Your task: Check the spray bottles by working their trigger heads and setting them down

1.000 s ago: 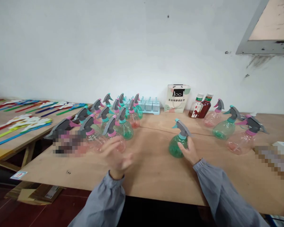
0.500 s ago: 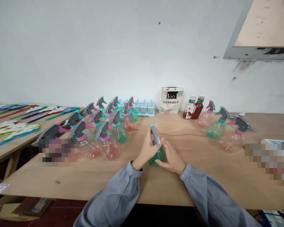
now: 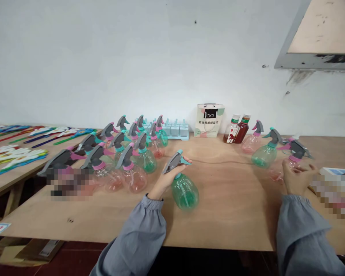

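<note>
My left hand (image 3: 164,181) is wrapped round the neck of a green spray bottle (image 3: 185,192), under its grey and teal trigger head. The bottle leans, its nozzle pointing right. My right hand (image 3: 296,179) is at the right, fingers apart, in front of a pink spray bottle (image 3: 276,171) with a grey and pink head. It hides part of that bottle, and whether they touch I cannot tell. Just behind stand another green spray bottle (image 3: 263,156) and another pink spray bottle (image 3: 250,143).
Several pink and green spray bottles (image 3: 134,179) are grouped at the left. Along the wall are a light-blue popsicle mould (image 3: 175,132), a paper bag (image 3: 208,120) and two red drink bottles (image 3: 242,130). Flower-shaped items (image 3: 25,155) lie on a side table.
My right hand has let go of the green spray bottle and moved right to the pink one. In my left hand, the green bottle has turned and its nozzle now points right.
</note>
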### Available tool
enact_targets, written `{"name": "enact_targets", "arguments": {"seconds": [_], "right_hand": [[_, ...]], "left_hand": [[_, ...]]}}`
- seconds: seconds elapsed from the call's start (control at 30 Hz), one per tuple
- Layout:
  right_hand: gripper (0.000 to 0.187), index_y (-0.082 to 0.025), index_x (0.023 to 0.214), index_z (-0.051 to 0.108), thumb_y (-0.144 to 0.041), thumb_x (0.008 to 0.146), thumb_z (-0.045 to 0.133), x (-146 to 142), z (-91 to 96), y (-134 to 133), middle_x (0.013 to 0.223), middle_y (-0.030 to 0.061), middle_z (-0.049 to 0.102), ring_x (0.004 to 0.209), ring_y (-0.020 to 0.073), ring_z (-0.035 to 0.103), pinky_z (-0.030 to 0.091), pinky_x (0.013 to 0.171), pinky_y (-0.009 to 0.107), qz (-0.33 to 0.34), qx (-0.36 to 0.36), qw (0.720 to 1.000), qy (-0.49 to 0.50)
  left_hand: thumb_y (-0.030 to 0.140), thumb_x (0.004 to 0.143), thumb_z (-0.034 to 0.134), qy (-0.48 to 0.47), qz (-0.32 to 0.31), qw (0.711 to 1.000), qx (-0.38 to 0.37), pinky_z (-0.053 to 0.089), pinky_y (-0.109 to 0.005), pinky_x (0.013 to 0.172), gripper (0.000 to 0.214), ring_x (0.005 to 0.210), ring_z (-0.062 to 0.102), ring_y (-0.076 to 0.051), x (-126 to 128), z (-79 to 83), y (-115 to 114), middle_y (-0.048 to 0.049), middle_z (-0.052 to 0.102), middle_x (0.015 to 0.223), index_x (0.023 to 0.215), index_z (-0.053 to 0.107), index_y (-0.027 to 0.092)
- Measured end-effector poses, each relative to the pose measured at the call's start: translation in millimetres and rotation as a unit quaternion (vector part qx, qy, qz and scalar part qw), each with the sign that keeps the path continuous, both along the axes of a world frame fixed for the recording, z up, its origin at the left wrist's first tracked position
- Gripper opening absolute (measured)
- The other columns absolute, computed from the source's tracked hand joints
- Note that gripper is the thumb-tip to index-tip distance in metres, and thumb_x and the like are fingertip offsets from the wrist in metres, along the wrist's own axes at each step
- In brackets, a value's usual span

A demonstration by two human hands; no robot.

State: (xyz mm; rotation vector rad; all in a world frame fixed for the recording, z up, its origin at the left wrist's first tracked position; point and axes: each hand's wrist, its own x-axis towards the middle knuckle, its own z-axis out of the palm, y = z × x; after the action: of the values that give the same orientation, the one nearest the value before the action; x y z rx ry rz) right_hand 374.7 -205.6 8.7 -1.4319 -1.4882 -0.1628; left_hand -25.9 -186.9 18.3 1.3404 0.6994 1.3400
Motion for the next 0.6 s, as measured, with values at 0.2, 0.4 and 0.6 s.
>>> {"name": "enact_targets", "arguments": {"seconds": [0.2,0.4,0.6], "right_hand": [[0.049,-0.023,0.083,0.057,-0.07,0.088,0.045,-1.7,-29.7,20.8,0.084,0.0129,0.059,0.089,0.0341,0.059,0.048,0.072,0.052,-0.056,0.024,0.998,0.028],[0.044,-0.026,0.081,0.051,-0.071,0.084,0.05,-37.1,-47.1,40.5,0.079,0.0075,0.054,0.078,0.0289,0.053,0.046,0.077,0.051,-0.001,0.026,1.0,0.0],[0.034,-0.023,0.093,0.06,-0.056,0.086,0.057,-94.4,-34.5,32.2,0.088,0.0116,0.064,0.084,0.0325,0.061,0.049,0.079,0.051,0.096,-0.008,0.995,0.019]], "left_hand": [[0.022,0.059,0.068,-0.087,-0.027,0.995,-0.049,0.054,-0.042,0.095,0.027,0.106,0.071,-0.027,-0.2,5.4,-1.0,-0.0053,0.076,0.09,0.086,0.067,0.021],[0.021,0.053,0.066,-0.124,-0.016,0.99,-0.067,0.055,-0.042,0.092,0.031,0.098,0.072,-0.027,0.4,8.5,-0.5,-0.0044,0.074,0.085,0.084,0.064,0.02],[0.021,0.051,0.061,-0.124,0.017,0.99,-0.066,0.055,-0.037,0.082,0.02,0.081,0.071,-0.022,2.1,4.4,-0.8,-0.0008,0.067,0.07,0.072,0.059,0.02]]}}
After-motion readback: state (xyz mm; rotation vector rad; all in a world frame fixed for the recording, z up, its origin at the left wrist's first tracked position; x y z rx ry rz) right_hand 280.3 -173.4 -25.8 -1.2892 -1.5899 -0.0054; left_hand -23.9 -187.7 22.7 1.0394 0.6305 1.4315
